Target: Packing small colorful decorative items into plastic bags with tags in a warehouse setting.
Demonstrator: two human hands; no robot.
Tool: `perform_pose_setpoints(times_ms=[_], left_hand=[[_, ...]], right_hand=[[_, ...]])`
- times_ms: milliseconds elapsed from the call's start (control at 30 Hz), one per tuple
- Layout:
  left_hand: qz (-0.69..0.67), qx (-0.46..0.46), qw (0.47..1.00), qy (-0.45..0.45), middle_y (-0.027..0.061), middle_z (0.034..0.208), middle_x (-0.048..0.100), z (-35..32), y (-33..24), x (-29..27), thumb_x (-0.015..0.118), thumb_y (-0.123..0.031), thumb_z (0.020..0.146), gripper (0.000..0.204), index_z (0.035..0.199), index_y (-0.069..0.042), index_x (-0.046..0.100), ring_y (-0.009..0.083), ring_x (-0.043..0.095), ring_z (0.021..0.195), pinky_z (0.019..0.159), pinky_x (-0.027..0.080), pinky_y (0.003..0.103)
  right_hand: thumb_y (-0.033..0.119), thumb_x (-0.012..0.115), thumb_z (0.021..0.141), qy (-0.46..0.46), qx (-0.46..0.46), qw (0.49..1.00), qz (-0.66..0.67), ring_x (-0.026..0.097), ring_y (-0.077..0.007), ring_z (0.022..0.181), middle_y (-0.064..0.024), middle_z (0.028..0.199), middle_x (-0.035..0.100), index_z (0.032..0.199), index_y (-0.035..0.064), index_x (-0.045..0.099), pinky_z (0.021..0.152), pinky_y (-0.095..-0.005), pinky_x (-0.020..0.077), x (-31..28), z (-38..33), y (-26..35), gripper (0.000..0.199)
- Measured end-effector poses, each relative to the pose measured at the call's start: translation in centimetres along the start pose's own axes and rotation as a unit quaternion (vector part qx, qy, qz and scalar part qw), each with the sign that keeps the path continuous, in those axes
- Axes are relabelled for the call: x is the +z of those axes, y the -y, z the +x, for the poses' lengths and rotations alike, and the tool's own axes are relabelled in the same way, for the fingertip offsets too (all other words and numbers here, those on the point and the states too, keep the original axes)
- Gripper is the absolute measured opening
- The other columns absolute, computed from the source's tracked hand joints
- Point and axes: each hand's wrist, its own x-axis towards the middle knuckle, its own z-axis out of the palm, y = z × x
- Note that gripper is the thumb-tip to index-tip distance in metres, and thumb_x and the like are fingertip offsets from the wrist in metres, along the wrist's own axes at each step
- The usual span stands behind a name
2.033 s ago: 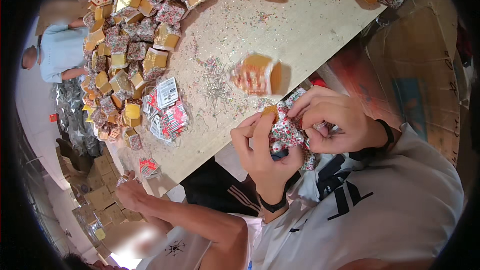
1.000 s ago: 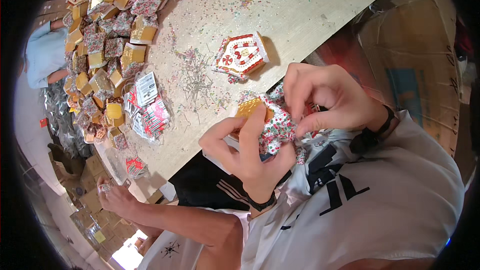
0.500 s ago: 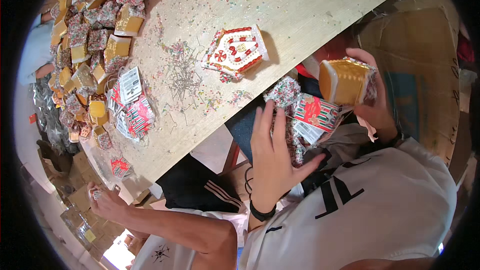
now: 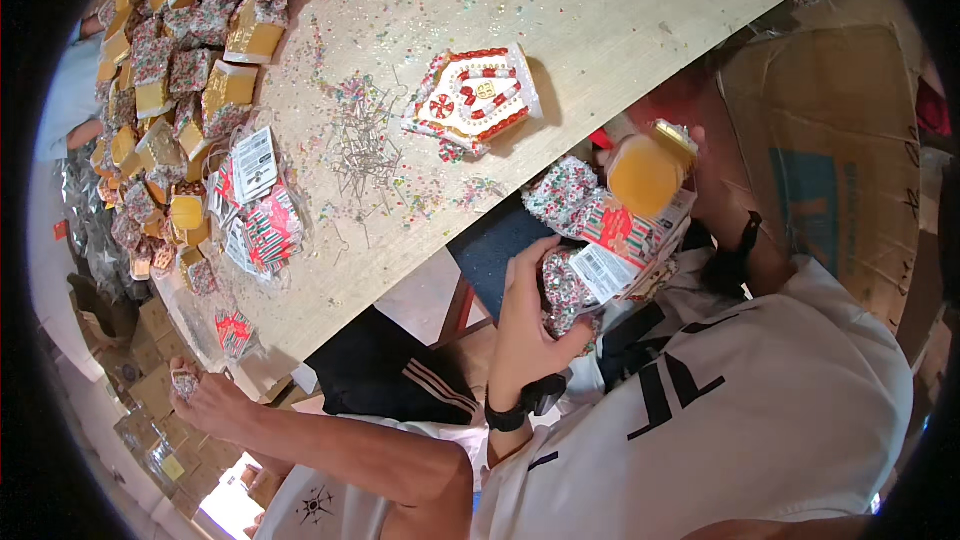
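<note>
In my right hand (image 4: 704, 175) is a small gingerbread house ornament (image 4: 645, 178), its smooth orange-brown face turned up; most of the fingers are behind it. Below it lie red, green and white striped tags (image 4: 618, 230) and a white label card (image 4: 603, 273) in clear wrap. My left hand (image 4: 527, 315) curls round a sprinkle-covered ornament (image 4: 567, 292) at lap height, the thumb on its near side. Another sprinkle-covered ornament (image 4: 560, 196) sits just beyond, next to the table edge.
On the table (image 4: 600, 20) stands a decorated house (image 4: 475, 98) beside scattered wire hooks (image 4: 362, 145) and sprinkles. Piled ornaments (image 4: 190, 70) and wrapped tags (image 4: 262, 210) lie left. A co-worker's closed hand (image 4: 205, 400) is at the lower left; a cardboard box (image 4: 835, 160) stands right.
My right hand has moved left and tilted its house so the orange-brown face shows. My left hand, spread before, has dropped lower and closed round a sprinkle-covered ornament.
</note>
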Motion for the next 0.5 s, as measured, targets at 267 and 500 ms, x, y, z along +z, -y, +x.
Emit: perform_pose_setpoints(times_ms=[267,500], left_hand=[[-0.346,-0.056,0.934,0.067,0.0099,0.111,0.044,0.5,-0.9,0.0,0.062,-0.002,0.057,0.062,0.115,-0.001,0.038,0.0171,0.042,0.109,0.097,0.029,0.027],[-0.260,0.092,0.952,0.134,0.0142,0.116,0.038,0.6,-0.7,-0.1,0.063,-0.012,0.054,0.065,0.113,-0.003,0.039,0.0263,0.037,0.116,0.104,0.020,0.032]], right_hand=[[0.067,0.029,0.087,-0.044,0.122,0.982,-0.140,0.055,-0.0198,0.110,-0.0127,0.122,0.056,0.125,0.0002,0.049,0.097,-0.0329,0.0419,2.7,0.7,-1.6,0.080],[0.051,0.031,0.097,-0.018,-0.017,0.996,-0.089,0.053,-0.0201,0.115,-0.0101,0.131,0.052,0.134,0.0055,0.041,0.097,-0.0366,0.0446,5.4,-3.6,0.5,0.060]])
